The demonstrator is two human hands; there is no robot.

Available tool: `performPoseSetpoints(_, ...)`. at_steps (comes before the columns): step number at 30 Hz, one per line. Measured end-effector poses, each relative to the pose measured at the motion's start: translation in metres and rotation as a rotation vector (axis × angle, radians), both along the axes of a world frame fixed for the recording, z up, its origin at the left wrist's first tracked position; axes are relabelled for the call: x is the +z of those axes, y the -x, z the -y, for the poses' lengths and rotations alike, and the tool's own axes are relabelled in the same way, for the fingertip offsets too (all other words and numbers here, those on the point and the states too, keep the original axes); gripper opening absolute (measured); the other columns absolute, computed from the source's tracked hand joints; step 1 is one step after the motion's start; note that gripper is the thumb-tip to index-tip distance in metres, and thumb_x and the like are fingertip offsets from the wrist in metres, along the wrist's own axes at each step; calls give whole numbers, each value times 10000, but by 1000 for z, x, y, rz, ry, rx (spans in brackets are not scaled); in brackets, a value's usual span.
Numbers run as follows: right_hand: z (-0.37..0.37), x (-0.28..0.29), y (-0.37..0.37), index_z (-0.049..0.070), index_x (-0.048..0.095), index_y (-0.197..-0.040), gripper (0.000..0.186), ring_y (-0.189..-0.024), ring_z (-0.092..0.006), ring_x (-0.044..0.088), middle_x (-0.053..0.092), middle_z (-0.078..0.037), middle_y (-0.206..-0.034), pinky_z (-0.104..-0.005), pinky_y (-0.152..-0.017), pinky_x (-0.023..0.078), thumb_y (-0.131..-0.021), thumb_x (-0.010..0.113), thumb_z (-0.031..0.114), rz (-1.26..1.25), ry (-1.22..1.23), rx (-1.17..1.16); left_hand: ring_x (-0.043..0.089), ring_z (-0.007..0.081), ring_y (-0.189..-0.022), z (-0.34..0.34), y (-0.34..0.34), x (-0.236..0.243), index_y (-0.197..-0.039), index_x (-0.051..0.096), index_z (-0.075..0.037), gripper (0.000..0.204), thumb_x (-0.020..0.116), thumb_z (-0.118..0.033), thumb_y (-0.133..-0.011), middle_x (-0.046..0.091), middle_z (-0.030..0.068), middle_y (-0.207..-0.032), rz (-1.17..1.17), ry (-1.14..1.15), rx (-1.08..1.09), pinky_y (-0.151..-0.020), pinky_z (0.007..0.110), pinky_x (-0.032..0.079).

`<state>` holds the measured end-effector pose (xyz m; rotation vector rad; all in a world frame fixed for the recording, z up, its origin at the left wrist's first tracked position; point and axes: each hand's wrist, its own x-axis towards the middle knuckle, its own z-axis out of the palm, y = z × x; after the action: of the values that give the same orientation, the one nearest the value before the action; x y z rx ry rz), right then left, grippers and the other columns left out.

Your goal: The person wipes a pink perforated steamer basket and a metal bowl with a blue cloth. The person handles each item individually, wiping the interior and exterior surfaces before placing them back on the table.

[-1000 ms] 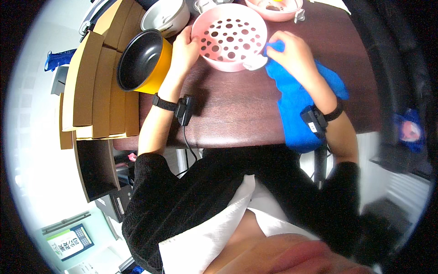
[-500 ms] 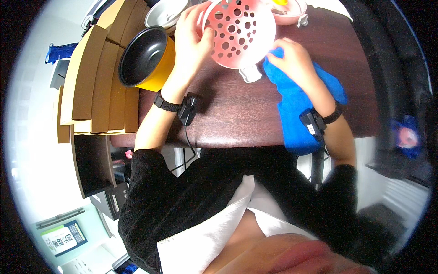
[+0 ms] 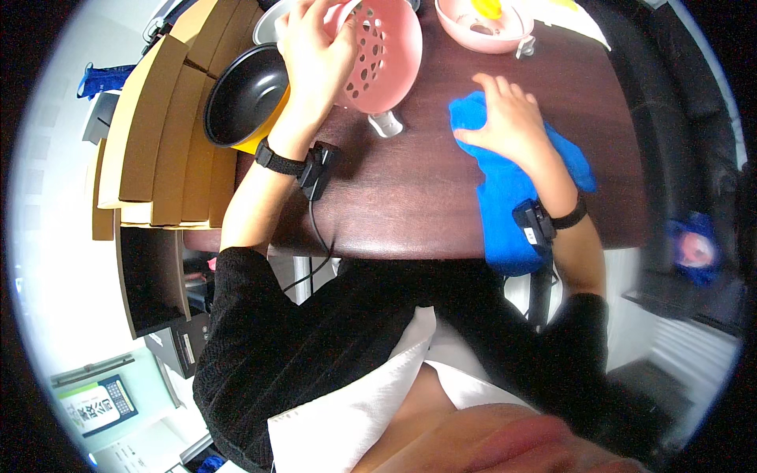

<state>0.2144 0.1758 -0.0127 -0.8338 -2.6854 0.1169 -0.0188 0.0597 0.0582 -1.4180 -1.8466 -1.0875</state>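
Note:
My left hand [image 3: 319, 59] grips the rim of a pink perforated colander [image 3: 394, 55], lifted and tilted at the top centre, with a pale tab [image 3: 385, 123] hanging at its lower edge. My right hand [image 3: 505, 118] is open, fingers apart and slightly curled, over a crumpled blue cloth [image 3: 505, 229]; whether it touches the cloth I cannot tell. A yellow pot with a black interior [image 3: 236, 98] stands just left of my left hand. Both wrists wear black strapped devices.
A silver bowl [image 3: 268, 24] is partly hidden behind my left hand. A pink bowl with something yellow inside [image 3: 465, 35] stands at the back right. Stacked cardboard boxes [image 3: 154, 118] line the left of the dark wooden table [image 3: 402, 197]. A black cable runs down from the left wrist device.
My left hand has raised the colander and moved it leftward, tilting it further. My right hand has come away from the colander and opened, sitting a little lower over the cloth.

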Motion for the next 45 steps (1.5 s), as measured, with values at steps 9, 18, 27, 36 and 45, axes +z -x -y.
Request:
performPoseSetpoints(9, -9, 0, -5, 66, 510, -1131, 460, -953, -369, 631, 632, -181, -1038, -477, -828, 489, -748, 664, 270, 107, 167, 117, 585, 270, -1091, 0, 20, 7, -1139, 658, -89, 353, 586, -104, -794, 595, 135, -1177, 33, 171, -203, -944, 361, 452)
performPoseSetpoints(18, 3, 14, 28, 62, 411, -1197, 500, -845, -440, 637, 634, -265, -978, -512, -735, 521, -851, 634, 346, -388, 150, 223, 600, 215, -1096, 17, 0, -9, -1241, 596, -78, 437, 535, -57, -809, 601, 140, -1191, 225, 50, -311, -931, 332, 476)
performPoseSetpoints(27, 10, -2, 112, 27, 634, -946, 269, -802, -363, 657, 664, -201, -885, -458, -681, 533, -749, 636, 210, 61, 83, 248, 618, 395, -991, 15, -20, 21, -1208, 566, -18, 577, 666, -255, -692, 615, 247, -1068, 143, 282, -187, -864, 422, 503)
performPoseSetpoints(36, 17, -43, 167, 51, 669, -1069, 437, -947, -331, 656, 676, -205, -977, -411, -869, 502, -770, 623, 366, -276, 273, 467, 657, 292, -915, 11, -28, 1, -1204, 616, -122, 360, 567, -283, -886, 650, 148, -996, -24, 190, 10, -824, 371, 512)
performPoseSetpoints(45, -13, -26, 144, 8, 567, -1210, 483, -988, -301, 640, 645, -185, -1106, -385, -875, 501, -834, 600, 310, -46, 917, 449, 639, 322, -802, 8, -17, -2, -1188, 622, -141, 339, 450, -287, -934, 620, 160, -880, 96, 144, -101, -729, 391, 507)
